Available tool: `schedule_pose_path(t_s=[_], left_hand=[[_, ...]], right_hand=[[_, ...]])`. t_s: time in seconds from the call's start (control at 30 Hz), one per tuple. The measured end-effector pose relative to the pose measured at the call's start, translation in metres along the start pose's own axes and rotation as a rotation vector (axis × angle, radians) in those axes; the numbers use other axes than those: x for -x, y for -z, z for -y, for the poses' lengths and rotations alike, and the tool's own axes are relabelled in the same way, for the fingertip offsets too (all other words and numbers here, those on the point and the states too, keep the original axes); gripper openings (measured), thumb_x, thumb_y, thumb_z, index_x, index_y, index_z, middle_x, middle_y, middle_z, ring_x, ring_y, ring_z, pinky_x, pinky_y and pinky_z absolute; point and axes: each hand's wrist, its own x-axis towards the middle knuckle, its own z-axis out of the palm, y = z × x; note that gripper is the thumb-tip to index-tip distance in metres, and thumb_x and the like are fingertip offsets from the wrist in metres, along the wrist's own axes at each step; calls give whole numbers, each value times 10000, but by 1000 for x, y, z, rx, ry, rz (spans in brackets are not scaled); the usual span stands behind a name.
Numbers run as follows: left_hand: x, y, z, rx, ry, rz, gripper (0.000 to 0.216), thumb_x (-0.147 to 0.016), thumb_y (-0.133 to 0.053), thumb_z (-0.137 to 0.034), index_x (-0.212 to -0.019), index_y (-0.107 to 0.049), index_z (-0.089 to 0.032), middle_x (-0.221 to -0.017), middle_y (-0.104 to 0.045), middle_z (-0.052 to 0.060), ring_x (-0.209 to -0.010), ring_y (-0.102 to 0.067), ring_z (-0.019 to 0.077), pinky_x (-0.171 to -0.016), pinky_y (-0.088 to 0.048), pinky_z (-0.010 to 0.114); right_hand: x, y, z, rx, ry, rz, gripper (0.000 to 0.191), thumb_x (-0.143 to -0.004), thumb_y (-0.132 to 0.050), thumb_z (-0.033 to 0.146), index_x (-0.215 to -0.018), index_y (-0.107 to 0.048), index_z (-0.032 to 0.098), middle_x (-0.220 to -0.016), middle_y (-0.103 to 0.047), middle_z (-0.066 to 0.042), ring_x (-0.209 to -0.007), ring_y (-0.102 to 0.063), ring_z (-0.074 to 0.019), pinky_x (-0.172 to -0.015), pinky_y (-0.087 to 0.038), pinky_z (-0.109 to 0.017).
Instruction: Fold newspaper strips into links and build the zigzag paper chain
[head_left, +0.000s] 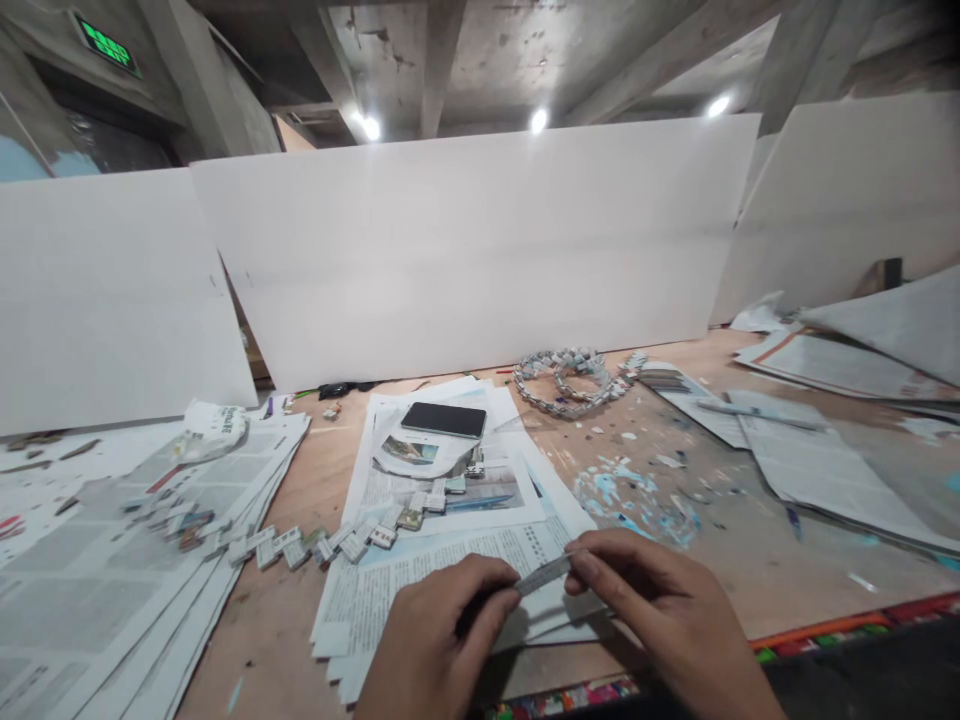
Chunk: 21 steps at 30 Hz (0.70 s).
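Observation:
Between my two hands a narrow folded strip of newspaper (543, 574) is stretched out. My left hand (442, 630) pinches its left end between thumb and fingers. The right end is gripped by my right hand (652, 605), thumb on top. Below them lies a stack of printed newspaper sheets (427, 572). A zigzag chain of folded paper links (352, 543) runs from the left newspapers across to this stack. A smartphone (444, 420) rests on a torn piece of paper (420, 455) at the stack's far end.
Coiled woven paper chains (562, 382) lie at the back. Newspapers (247, 470) cover the left, with a crumpled white packet (215, 430) on top. More sheets (832, 470) and a utility knife (739, 408) are at right. White boards (487, 250) stand behind; blue paint (630, 500) marks the table.

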Motion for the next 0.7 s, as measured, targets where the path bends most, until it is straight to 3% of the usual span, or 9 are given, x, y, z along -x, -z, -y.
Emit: schedule_pose_path(t_s=[0.4, 0.6, 0.7], left_hand=[[2, 7, 2, -50, 3, 14, 128, -962, -597, -249, -935, -722, -254, -905, -780, -39, -845, -703, 160, -775, -463, 190], [5, 10, 7, 103, 48, 61, 149, -934, -608, -194, -1054, -659, -266, -985, -785, -34, -944, -725, 163, -817, -478, 191], [6, 11, 8, 161, 66, 53, 77, -936, -584, -181, -968, -616, -243, -903, -753, -25, -890, -720, 159, -770, -475, 189]], right_hand=[[-2, -2, 4, 21, -19, -47, 295, -790, -782, 507, -773, -767, 213, -644, -723, -13, -638, -689, -188, -619, -533, -229], [-2, -1, 3, 50, -23, -50, 328, -785, -778, 535, -793, -765, 208, -629, -719, -18, -637, -689, -209, -621, -538, -256], [-2, -1, 2, 42, -35, -59, 327, -788, -781, 533, -809, -762, 207, -632, -720, -18, -639, -685, -203, -609, -531, -247]])
